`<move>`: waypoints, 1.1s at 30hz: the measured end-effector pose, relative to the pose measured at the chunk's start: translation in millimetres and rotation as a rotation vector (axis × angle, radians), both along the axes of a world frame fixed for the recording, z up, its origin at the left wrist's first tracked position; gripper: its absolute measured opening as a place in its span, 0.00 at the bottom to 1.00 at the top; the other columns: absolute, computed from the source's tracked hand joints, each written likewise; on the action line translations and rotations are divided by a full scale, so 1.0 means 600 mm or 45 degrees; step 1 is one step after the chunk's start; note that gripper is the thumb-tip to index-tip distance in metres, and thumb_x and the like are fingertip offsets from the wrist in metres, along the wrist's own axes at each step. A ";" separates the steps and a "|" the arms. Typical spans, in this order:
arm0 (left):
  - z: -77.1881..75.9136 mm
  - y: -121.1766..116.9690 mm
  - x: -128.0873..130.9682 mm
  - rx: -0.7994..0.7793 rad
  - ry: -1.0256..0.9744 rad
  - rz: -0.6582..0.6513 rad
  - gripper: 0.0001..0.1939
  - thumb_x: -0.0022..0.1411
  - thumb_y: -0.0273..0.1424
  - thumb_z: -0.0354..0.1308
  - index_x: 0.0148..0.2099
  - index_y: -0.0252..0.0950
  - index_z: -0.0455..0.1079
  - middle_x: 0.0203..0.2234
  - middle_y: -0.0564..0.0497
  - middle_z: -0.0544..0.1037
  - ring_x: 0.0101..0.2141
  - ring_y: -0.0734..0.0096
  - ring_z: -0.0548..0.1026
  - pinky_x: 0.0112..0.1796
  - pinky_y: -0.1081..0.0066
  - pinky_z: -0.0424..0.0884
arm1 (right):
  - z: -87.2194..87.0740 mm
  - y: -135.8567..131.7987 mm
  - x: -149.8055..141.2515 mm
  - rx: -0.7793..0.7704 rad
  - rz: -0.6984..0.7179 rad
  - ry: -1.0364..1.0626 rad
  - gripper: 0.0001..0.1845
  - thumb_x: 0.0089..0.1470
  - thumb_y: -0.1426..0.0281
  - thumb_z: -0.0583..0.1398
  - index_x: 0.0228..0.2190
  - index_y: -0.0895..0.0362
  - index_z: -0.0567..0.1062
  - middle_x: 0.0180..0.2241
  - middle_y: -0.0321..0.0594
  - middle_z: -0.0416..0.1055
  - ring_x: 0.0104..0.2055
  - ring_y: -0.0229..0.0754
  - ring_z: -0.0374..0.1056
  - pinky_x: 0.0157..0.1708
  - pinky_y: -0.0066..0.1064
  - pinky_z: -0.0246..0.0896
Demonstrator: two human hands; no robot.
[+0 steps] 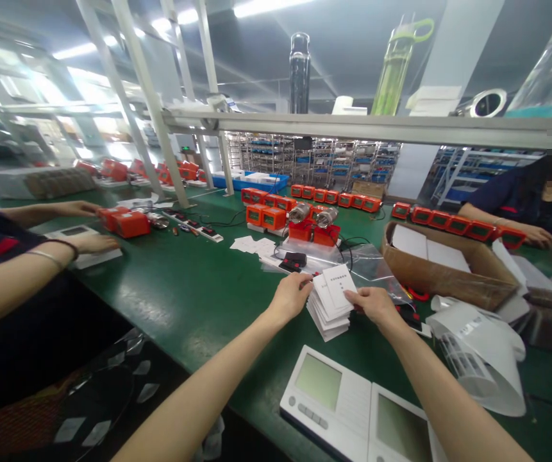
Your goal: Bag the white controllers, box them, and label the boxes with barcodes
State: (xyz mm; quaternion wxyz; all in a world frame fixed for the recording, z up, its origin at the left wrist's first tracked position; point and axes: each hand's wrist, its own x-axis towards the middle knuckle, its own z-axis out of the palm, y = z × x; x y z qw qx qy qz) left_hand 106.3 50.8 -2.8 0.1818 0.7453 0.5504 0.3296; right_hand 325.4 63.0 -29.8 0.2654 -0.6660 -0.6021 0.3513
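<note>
A stack of small white booklets [327, 325] with dark print on the covers lies fanned unevenly on the green table. My right hand [376, 304] pinches the right edge of the top booklet [338, 286] between thumb and fingers. At the stack's upper left edge, my left hand [295, 296] is closed, its fingertips against the booklets. Close in front lie two white devices with grey-green screens, a left one [326, 398] and a right one [401, 427] partly behind my right forearm.
Orange-red housings [272, 218] stand in rows behind the stack. A cardboard box [453, 276] holds white items at right, beside a curled white sheet [480, 353]. One co-worker's hands [95, 244] work at left; another co-worker [530, 199] sits at right. Bottles stand on an overhead shelf [352, 125].
</note>
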 end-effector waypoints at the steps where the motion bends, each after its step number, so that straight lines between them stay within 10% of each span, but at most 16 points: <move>1: 0.001 0.004 0.002 0.006 0.000 -0.012 0.12 0.64 0.35 0.55 0.46 0.33 0.69 0.41 0.48 0.75 0.41 0.66 0.74 0.44 0.58 0.72 | 0.000 -0.001 0.002 -0.002 -0.003 0.016 0.16 0.59 0.61 0.58 0.43 0.60 0.72 0.42 0.40 0.71 0.39 0.42 0.70 0.38 0.37 0.69; 18: 0.005 -0.028 0.004 0.176 -0.068 0.075 0.08 0.62 0.27 0.55 0.40 0.36 0.75 0.41 0.47 0.75 0.47 0.63 0.70 0.51 0.62 0.64 | 0.016 -0.010 -0.017 -0.005 -0.046 -0.082 0.15 0.58 0.62 0.59 0.42 0.59 0.73 0.44 0.41 0.71 0.42 0.44 0.69 0.40 0.38 0.68; 33: 0.010 -0.002 -0.018 -0.600 -0.797 0.142 0.15 0.64 0.36 0.55 0.49 0.33 0.67 0.43 0.46 0.73 0.39 0.67 0.74 0.39 0.61 0.74 | 0.024 -0.018 -0.006 0.024 -0.214 0.456 0.16 0.59 0.62 0.57 0.43 0.59 0.71 0.42 0.41 0.71 0.39 0.41 0.70 0.38 0.37 0.69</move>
